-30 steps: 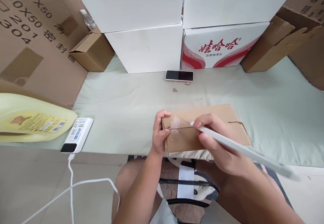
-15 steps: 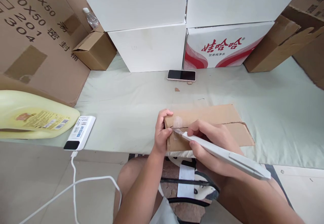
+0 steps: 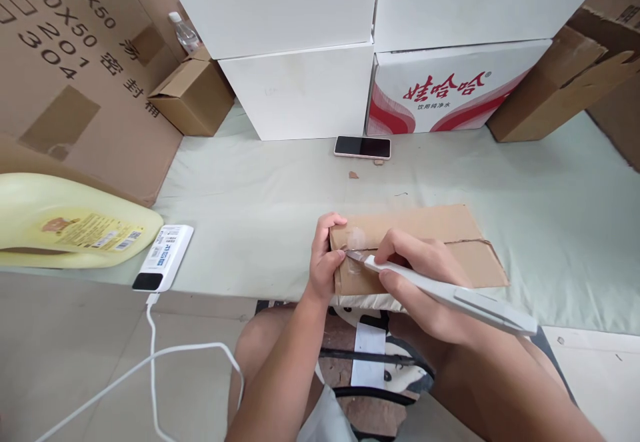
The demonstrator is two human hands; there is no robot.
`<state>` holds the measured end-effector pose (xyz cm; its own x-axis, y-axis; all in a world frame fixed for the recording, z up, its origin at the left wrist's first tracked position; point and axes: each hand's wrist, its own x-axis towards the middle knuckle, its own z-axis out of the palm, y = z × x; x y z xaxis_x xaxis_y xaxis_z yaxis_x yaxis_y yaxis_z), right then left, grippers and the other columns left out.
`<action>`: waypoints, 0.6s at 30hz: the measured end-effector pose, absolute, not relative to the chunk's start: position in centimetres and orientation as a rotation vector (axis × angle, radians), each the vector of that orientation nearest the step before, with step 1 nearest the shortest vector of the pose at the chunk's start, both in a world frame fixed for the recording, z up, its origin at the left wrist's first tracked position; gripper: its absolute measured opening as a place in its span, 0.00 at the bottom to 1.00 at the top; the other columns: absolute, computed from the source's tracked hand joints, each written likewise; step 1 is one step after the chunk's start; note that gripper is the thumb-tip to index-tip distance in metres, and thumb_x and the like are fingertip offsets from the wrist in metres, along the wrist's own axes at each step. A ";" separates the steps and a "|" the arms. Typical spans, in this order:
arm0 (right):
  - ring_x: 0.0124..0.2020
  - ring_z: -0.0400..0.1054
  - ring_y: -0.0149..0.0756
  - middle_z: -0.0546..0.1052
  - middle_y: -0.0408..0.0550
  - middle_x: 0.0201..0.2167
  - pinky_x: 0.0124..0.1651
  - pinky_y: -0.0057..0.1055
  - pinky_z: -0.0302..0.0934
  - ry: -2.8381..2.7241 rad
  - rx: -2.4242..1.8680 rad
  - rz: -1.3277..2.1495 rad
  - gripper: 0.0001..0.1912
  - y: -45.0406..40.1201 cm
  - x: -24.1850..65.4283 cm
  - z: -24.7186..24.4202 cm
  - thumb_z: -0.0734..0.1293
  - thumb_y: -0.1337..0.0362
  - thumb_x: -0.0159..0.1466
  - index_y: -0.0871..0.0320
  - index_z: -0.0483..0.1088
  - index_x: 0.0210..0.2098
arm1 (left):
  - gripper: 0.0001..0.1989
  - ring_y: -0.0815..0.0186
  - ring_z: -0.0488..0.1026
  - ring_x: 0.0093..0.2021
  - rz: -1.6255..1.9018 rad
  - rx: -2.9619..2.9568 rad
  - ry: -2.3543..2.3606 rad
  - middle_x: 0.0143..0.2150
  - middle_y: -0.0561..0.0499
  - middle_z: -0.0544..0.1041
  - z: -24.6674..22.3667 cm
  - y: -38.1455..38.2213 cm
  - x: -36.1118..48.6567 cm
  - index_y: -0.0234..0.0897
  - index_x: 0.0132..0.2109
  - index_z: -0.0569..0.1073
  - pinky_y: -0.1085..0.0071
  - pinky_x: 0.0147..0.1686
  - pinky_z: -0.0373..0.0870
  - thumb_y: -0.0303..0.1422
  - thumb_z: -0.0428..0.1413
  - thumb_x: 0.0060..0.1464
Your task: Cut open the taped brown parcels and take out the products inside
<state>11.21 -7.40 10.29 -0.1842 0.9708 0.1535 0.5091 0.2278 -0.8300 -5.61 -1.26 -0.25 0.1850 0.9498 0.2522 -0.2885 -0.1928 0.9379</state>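
In the head view, the cardboard box (image 3: pixel 415 221) lay right of the frame's lower centre on the cloth-covered counter (image 3: pixel 240 229), its left end gripped by the left hand (image 3: pixel 326 259). The right hand (image 3: pixel 425 262) grasped the utility knife (image 3: pixel 450 293), blade at the seam. The phone (image 3: pixel 363 147) lay upper centre.

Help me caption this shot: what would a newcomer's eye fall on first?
Probably the white cutter in the right hand, its blade close to the left hand, at the cardboard box in front. Next might come the red-printed white carton at the back and the pale-yellow jug at the left edge.
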 end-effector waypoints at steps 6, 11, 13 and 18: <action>0.20 0.56 0.28 0.65 0.38 0.19 0.26 0.29 0.48 -1.713 -1.397 0.880 0.05 -7.5 11.3 10.5 0.60 0.63 0.62 0.54 0.64 0.30 | 0.27 0.55 0.67 0.50 1.302 1.308 0.785 0.51 0.47 0.69 -0.4 -1.3 -5.8 0.43 0.49 0.72 0.62 0.51 0.67 0.55 0.61 0.50; 0.20 0.56 0.29 0.65 0.39 0.19 0.25 0.29 0.49 -1.650 -1.411 0.914 0.06 -7.2 11.2 11.1 0.61 0.62 0.61 0.54 0.63 0.27 | 0.28 0.54 0.67 0.50 1.315 1.323 0.807 0.51 0.47 0.69 -0.7 -1.2 -5.6 0.43 0.50 0.72 0.61 0.51 0.67 0.57 0.61 0.50; 0.20 0.56 0.29 0.64 0.40 0.18 0.25 0.29 0.49 -1.620 -1.412 0.900 0.07 -7.2 11.2 11.0 0.61 0.62 0.60 0.54 0.64 0.26 | 0.28 0.54 0.67 0.50 1.322 1.327 0.795 0.51 0.47 0.69 -0.8 -1.2 -5.6 0.43 0.50 0.72 0.61 0.51 0.67 0.57 0.60 0.51; 0.18 0.55 0.28 0.62 0.39 0.16 0.23 0.28 0.48 -1.534 -1.439 0.806 0.08 -7.2 11.1 10.7 0.61 0.61 0.57 0.55 0.64 0.23 | 0.25 0.55 0.67 0.51 1.335 1.363 0.765 0.51 0.48 0.70 -0.8 -1.2 -5.8 0.44 0.51 0.73 0.61 0.53 0.66 0.54 0.60 0.53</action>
<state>11.06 -7.20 10.66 0.0351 0.9870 0.1567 0.4315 0.1265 -0.8932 -5.79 -1.22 -0.76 0.1790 0.9363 0.3022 -0.2130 -0.2630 0.9410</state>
